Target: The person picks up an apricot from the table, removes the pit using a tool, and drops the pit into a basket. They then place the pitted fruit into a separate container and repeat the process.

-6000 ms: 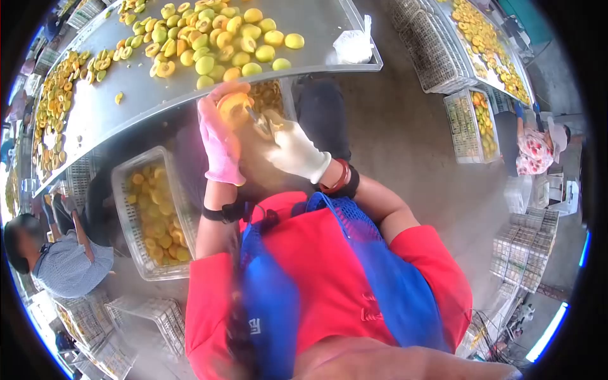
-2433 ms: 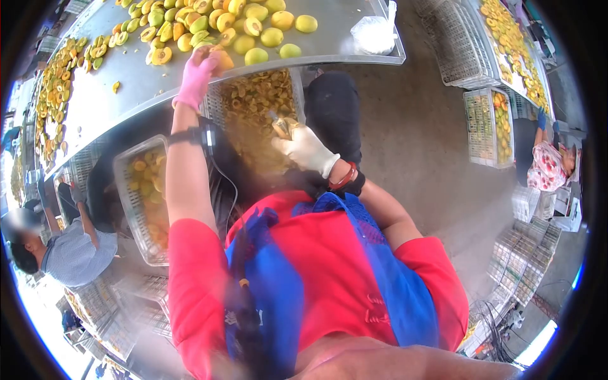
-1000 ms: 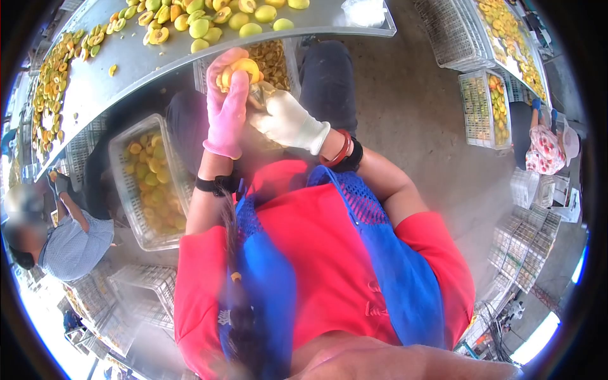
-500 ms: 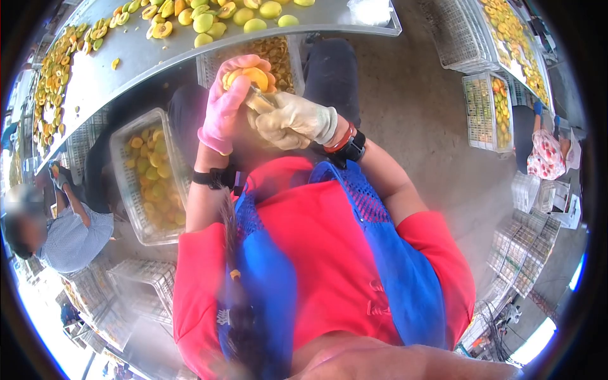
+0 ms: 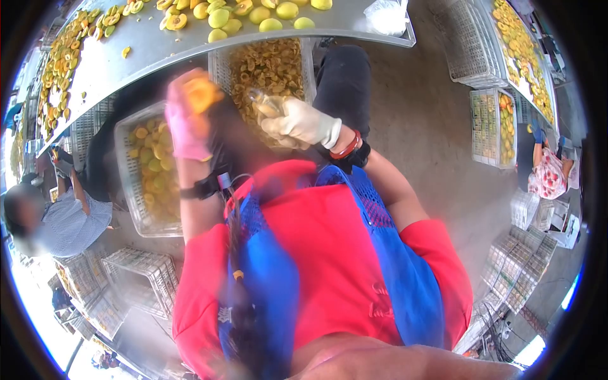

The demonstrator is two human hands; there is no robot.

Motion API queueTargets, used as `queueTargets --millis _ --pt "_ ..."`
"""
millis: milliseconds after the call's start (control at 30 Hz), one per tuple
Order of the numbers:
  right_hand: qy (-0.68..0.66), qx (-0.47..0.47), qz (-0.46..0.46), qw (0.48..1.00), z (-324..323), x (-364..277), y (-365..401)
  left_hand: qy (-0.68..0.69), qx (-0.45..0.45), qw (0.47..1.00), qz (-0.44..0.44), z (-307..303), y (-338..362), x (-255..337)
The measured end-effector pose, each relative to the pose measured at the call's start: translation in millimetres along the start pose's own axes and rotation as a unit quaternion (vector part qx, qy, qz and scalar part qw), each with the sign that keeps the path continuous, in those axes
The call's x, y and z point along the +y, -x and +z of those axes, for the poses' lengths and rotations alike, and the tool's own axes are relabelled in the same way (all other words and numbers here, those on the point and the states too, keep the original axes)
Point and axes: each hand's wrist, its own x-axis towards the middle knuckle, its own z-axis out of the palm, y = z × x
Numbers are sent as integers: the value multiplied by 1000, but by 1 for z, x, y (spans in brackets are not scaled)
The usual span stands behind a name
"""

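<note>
My left hand point(image 5: 185, 120), in a pink glove, is closed around a cut orange-fleshed peach point(image 5: 202, 95). Both are smeared by motion, beside the crate of yellow-green fruit point(image 5: 151, 168) on the left. My right hand point(image 5: 297, 123), in a whitish glove, grips a short hand tool with a metal tip point(image 5: 258, 98); its exact kind is hard to make out. That hand hovers over a crate of brownish pits and scraps point(image 5: 266, 63) between my legs. My two hands are well apart.
A metal table point(image 5: 152, 54) ahead carries whole and halved fruit point(image 5: 269, 24), with a clear plastic bag point(image 5: 385, 18) near its corner. Stacked crates point(image 5: 472, 50) and another fruit crate point(image 5: 491, 126) stand at right. Other people point(image 5: 76, 218) sit at both sides.
My hands have come apart. The left moved left and slightly down with the peach; the right drew the tool away from the fruit and shifted slightly right. The view tilted slightly.
</note>
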Motion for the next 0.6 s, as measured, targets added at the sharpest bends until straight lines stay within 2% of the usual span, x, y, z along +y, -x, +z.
queueTargets --millis 33,67,100,133,167,200,300,333,367,400,433,500,533,600 --pt "131 93 14 987 6 -6 -2 -86 54 994 37 -19 1 6" --pt "220 147 -65 962 -2 20 -15 -180 157 971 31 -57 -1 4" --pt "304 200 -143 921 -12 46 -28 -403 231 886 -14 -57 8 31" --pt "270 182 -105 940 -13 43 -28 -648 225 727 -25 -97 6 37" --pt "234 164 -66 956 -13 40 -28 -675 248 689 -96 -132 4 40" --pt "197 144 -24 969 -12 39 -27 -726 267 616 -150 -143 5 48" --pt "235 154 -57 958 -12 40 -34 -739 269 612 -83 -151 -5 44" --pt "246 158 -60 954 -12 39 -36 -699 233 676 -16 -142 -17 39" --pt "258 162 -62 951 -12 38 -37 -603 226 765 -32 -102 -29 41" --pt "270 167 -64 946 -12 37 -37 -519 194 832 -35 -70 -43 40" --pt "278 172 -77 942 -12 37 -36 -530 146 835 -10 -73 -72 19" --pt "294 181 -102 933 -13 37 -34 -541 48 839 1 -41 -115 -8" --pt "314 187 -109 924 -16 42 -35 -541 23 840 -27 -23 -141 -18" --pt "279 189 -83 938 -15 36 -31 -589 -1 808 19 7 -183 -46"
